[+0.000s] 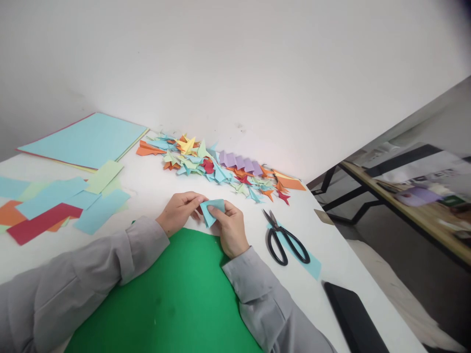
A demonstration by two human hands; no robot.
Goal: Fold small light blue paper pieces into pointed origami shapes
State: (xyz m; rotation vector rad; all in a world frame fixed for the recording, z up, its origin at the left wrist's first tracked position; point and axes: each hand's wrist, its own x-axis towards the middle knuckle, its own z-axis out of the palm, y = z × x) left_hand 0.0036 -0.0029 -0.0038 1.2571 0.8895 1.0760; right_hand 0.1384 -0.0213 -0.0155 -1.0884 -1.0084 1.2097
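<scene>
A small folded piece of light blue paper (210,210) is held up between both hands, above the far edge of a green sheet (176,289). My right hand (232,226) grips it, thumb pressed on the near face and fingers behind. At its left corner my left hand (183,212) is closed, thumb and forefinger pinched against the paper's edge. Behind the hands lies a heap of folded paper figures (217,169) in blue, green, orange, yellow and red. To the right, black-handled scissors (285,240) rest partly on a blue paper strip (312,264), blades slightly apart.
Cut paper pieces (99,211) in several colours overlap at the left. Behind them lies a stack of large coloured sheets (84,139). A black flat object (353,318) sits near the table's right edge. Beyond it stands a cluttered wooden shelf (405,206). A wall borders the back.
</scene>
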